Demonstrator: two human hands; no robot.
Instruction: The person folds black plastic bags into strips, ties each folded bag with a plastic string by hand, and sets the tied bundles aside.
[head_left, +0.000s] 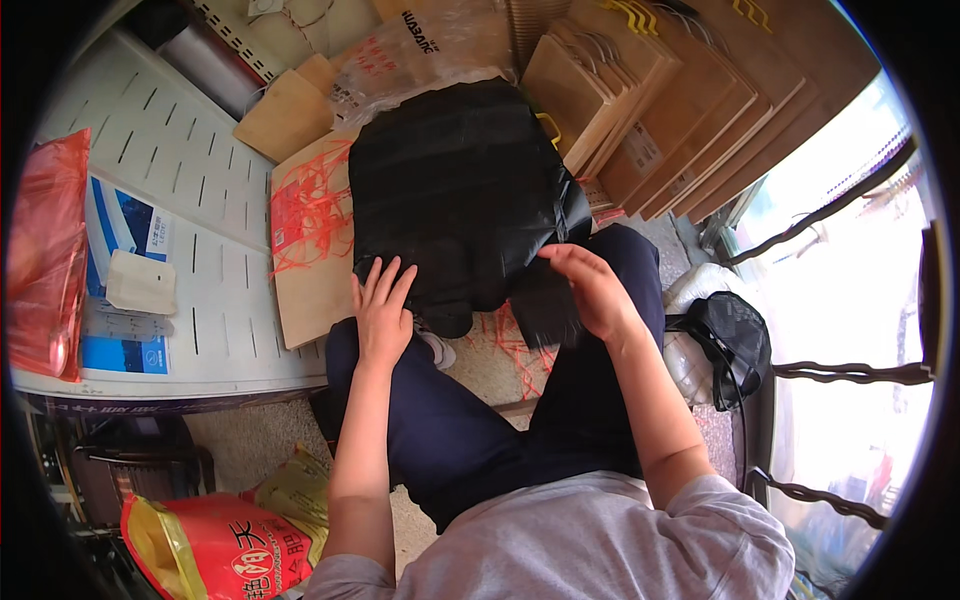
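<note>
A large black plastic bag [455,190] lies spread out in front of my knees, over a brown cardboard piece [305,300] with torn red plastic netting [318,205] on it. With fingers spread, my left hand [380,315] rests on the bag's near left corner. At the near right edge, the fingertips of my right hand [592,285] are pinched on the bag's plastic. Below those fingers a loose black flap [547,308] hangs between my legs. Whatever lies under the bag is hidden.
On the left, a white slotted shelf [225,340] holds a red plastic bag [48,255] and blue printed sheets [125,345]. Cardboard bags [690,110] with handles lean at the back right. A black mesh bag [735,340] sits right; a red-yellow sack [215,545] stands lower left.
</note>
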